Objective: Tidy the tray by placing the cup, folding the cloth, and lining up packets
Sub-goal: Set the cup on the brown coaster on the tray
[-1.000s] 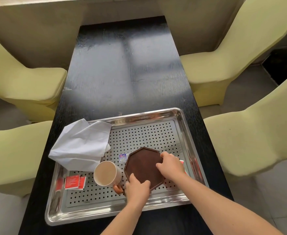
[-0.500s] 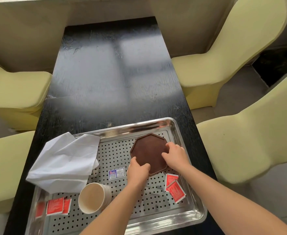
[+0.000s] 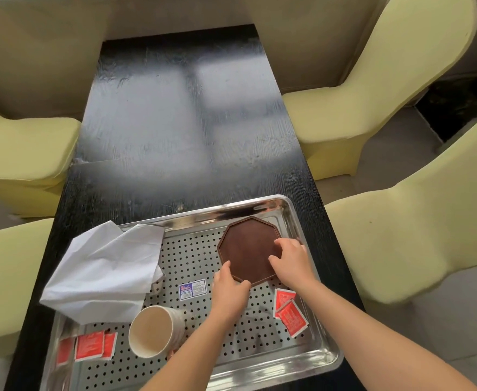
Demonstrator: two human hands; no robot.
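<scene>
Tray (image 3: 313, 359): shiny silver steel, floor patterned with regular rows of round holes. Coaster (image 3: 245, 249): dark brown, octagonal. Cloth (image 3: 104, 266): white. Paper cup (image 3: 152, 331): cream inside. Packets (image 3: 290, 314): red with white edges. Sticker (image 3: 192, 289): blue and white. Table (image 3: 175, 122): black woodgrain. Chairs (image 3: 400, 221): pale yellow-green.

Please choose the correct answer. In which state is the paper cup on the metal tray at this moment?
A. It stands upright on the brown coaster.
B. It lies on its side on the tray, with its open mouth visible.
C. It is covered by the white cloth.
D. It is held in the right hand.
B: the paper cup lies tipped over on the tray, apart from the brown coaster that both hands touch.
</scene>
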